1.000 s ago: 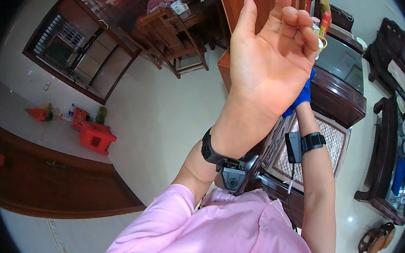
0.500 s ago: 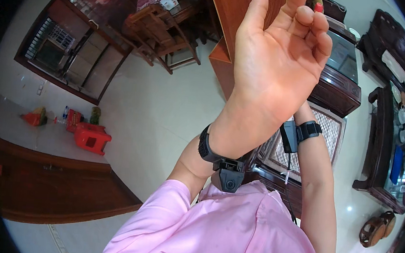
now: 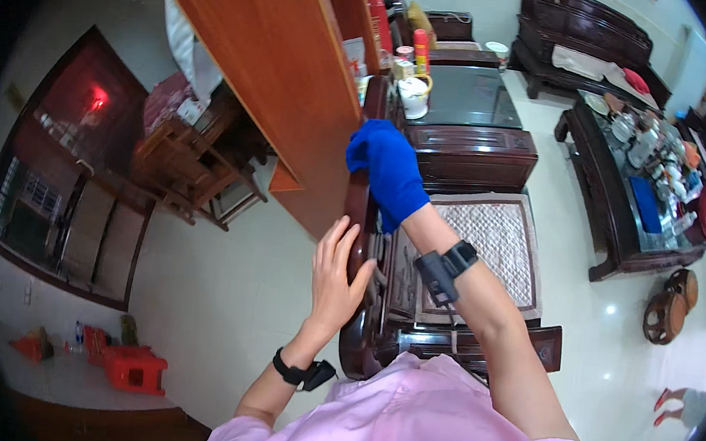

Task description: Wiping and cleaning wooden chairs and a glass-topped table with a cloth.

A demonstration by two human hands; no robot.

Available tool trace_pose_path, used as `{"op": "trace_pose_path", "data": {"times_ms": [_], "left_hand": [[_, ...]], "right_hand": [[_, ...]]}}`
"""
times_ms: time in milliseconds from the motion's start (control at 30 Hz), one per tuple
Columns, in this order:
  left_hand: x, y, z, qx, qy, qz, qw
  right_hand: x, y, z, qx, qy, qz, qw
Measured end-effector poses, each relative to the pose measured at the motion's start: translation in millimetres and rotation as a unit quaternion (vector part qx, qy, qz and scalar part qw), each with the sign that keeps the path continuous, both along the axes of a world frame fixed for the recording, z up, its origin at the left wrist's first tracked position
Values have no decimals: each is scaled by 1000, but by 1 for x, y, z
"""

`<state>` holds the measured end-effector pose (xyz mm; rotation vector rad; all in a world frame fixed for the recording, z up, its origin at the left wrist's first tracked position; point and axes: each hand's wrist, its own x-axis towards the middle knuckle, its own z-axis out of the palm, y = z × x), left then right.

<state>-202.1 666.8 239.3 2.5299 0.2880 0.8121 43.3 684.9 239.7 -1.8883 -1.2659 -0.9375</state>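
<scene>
A blue cloth [image 3: 393,169] covers my right hand [image 3: 422,218] and rests against the top of the chair's dark, glossy wooden back [image 3: 358,204]. The fingers are hidden beneath the cloth, which bunches around them. Nearer to me, my left hand [image 3: 335,282] lies along the same back rail, its fingers stretched out and the thumb apart on the inner side. It holds nothing. The chair's seat carries a pale quilted cushion [image 3: 493,250]. Black straps with small devices circle both wrists.
A tall orange-brown wooden cabinet [image 3: 282,71] rises just left of the chair back. Beyond the chair, a glass-topped side table [image 3: 473,97] bears a white pot [image 3: 414,97] and a red can [image 3: 421,52]. A cluttered low table [image 3: 602,200] stands right; a red stool [image 3: 134,369] lies left.
My left hand, raised with its palm showing, has come down onto the chair back. My right hand, previously hidden behind it, now shows with the blue cloth. The view has shifted.
</scene>
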Motion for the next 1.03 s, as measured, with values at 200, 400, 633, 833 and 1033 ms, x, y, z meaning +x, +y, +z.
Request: {"op": "trace_pose_path", "data": {"times_ms": [200, 400, 633, 833, 1033], "left_hand": [[5, -4, -6, -75, -49, -3, 996], [-15, 15, -36, -77, 6, 47, 996], [0, -2, -16, -74, -53, -9, 996], [0, 2, -14, -69, -76, -19, 995], [12, -3, -12, 10, -78, -39, 996]], "right_hand": [[-68, -105, 108, 193, 298, 241, 903], [-126, -215, 74, -75, 114, 56, 989], [-119, -236, 14, 235, 370, 232, 868], [-140, -361, -116, 30, 789, -4, 614], [-189, -462, -141, -60, 395, -533, 746]]}}
